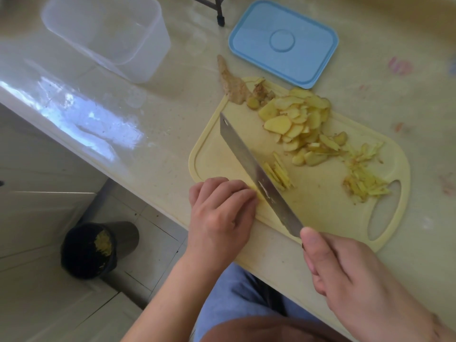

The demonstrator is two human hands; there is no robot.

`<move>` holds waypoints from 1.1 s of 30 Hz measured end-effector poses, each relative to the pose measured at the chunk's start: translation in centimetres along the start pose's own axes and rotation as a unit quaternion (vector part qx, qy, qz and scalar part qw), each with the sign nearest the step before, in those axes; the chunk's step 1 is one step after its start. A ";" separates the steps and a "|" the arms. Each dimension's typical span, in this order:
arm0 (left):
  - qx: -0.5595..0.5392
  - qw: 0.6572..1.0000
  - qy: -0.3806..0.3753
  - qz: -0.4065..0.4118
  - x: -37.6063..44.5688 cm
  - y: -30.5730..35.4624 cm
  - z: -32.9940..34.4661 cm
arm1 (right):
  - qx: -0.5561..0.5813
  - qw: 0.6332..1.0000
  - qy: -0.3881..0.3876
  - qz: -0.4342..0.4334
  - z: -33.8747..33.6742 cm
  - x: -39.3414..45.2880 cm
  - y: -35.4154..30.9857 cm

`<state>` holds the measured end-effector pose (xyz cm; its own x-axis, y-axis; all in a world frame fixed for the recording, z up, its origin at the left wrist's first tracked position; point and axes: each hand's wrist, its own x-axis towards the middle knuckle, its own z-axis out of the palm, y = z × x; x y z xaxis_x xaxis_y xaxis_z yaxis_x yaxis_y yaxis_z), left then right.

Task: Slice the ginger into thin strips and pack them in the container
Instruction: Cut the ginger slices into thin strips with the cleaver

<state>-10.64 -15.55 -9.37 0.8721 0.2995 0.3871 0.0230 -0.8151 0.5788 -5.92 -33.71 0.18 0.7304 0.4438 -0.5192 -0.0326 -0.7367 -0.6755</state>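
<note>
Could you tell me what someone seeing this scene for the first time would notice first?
The cleaver, gripped by the right hand, cuts across the yellow cutting board beside the left hand, which presses ginger down. Behind it lies a heap of ginger slices, with the blue lid beyond.

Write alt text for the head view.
A person's right hand holds a cleaver cutting ginger that the left hand steadies on a yellow cutting board. Ginger slices and cut strips lie on the board; beyond it sit a clear container and its blue lid.
</note>
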 end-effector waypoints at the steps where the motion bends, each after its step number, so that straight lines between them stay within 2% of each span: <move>1: 0.001 1.000 -0.001 -0.001 0.0 0.0 0.0 | -0.004 1.000 -0.001 0.001 0.0 -0.1 0.0; 10: -0.003 1.000 0.003 -0.009 0.3 0.4 0.2 | -0.037 0.999 0.016 -0.001 0.6 0.4 0.2; 19: -0.010 0.999 0.024 -0.020 0.3 0.4 0.3 | 0.001 1.000 0.005 -0.009 0.1 1.4 -0.1; 33: 0.003 0.999 0.047 -0.005 0.1 0.4 0.4 | -0.023 1.000 0.007 -0.013 1.2 1.9 -0.5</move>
<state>-10.38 -15.99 -9.38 0.8225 0.3521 0.4466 0.0344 -0.8146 0.5790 -5.33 -31.88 -1.04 0.7404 0.4555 -0.4943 0.0170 -0.7478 -0.6637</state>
